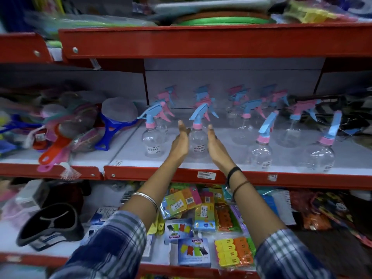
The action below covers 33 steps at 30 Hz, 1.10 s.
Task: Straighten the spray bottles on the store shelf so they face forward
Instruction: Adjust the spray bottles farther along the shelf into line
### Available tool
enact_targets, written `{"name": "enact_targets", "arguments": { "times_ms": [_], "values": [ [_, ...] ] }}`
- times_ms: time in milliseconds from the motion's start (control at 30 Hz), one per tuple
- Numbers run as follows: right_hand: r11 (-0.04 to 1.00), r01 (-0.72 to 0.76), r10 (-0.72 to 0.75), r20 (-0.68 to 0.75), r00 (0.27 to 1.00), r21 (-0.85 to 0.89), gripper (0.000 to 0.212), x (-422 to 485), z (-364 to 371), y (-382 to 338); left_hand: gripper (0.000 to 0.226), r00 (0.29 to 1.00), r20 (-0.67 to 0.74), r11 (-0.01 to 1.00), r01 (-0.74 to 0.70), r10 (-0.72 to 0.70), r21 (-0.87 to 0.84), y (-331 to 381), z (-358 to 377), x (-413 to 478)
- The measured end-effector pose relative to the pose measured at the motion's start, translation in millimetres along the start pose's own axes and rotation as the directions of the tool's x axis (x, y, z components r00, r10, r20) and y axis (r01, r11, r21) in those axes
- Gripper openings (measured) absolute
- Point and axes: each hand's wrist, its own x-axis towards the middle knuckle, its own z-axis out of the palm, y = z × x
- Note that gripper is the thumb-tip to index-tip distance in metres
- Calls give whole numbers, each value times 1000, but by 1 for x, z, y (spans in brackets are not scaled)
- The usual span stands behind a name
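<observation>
Several clear spray bottles with blue and pink trigger heads stand in rows on the white middle shelf (128,156). My left hand (181,141) and my right hand (215,146) are flat and open on either side of one front bottle (198,141), close to it; whether they touch it I cannot tell. Its blue nozzle points left. Another front bottle (152,139) stands to the left, nozzle also left. Two front bottles on the right (261,152) (320,156) have trigger heads tilted upward. More bottles stand behind in blur.
A red shelf lip (161,175) with a price tag runs along the front. Plastic strainers and brushes (108,129) fill the shelf's left part. Below lie packets of coloured clips (203,218). The red upper shelf (201,40) overhangs the bottles.
</observation>
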Motion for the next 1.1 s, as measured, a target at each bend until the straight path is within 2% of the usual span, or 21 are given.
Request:
{"name": "enact_targets", "arguments": {
  "times_ms": [100,200,300,433,567,633,700,733,800,867,900,967,1033,1100],
  "values": [
    [999,-11,15,-76,997,49,97,-2,3,3,95,1000,23,1000,-12,11,20,-3,-11,-7],
    [999,19,-15,-87,996,47,98,-12,1,4,106,996,84,996,-33,26,83,-3,-19,-19],
    [999,40,-37,-104,994,25,93,-20,0,4,101,992,117,992,-61,48,113,-4,-25,-31],
    [997,72,-70,-114,991,6,68,-32,0,9,90,988,139,988,-82,63,133,-5,-31,-44],
    [998,68,-67,-148,987,-1,78,-37,1,14,86,987,141,986,-96,77,136,-6,-34,-53],
    [997,70,-65,-174,983,23,75,-42,4,15,87,987,136,988,-103,87,115,-10,-35,-54],
    [992,123,-110,-299,948,23,70,-48,12,17,88,991,48,990,-130,128,59,-16,-39,-56],
    [982,189,-167,-397,903,16,65,-54,17,17,86,987,-34,988,-155,156,14,-20,-42,-56],
    [912,409,-338,-544,768,12,51,-67,29,12,72,955,-230,974,-210,187,-83,-25,-54,-53],
    [820,573,-497,-509,703,-10,41,-72,45,6,60,918,-361,961,-232,165,-150,-30,-73,-43],
    [800,600,-536,-441,720,5,41,-70,55,3,58,912,-387,960,-220,140,-172,-31,-83,-36],
    [837,543,-504,-285,815,72,49,-61,79,-9,62,930,-360,968,-151,70,-201,-33,-103,-18],
    [911,407,-394,-147,907,67,61,-47,102,-24,70,967,-256,979,-53,1,-195,-34,-118,-3],
    [969,248,-247,-55,967,14,64,-33,117,-39,77,989,-144,987,15,-38,-158,-33,-127,7]
  ]
}}
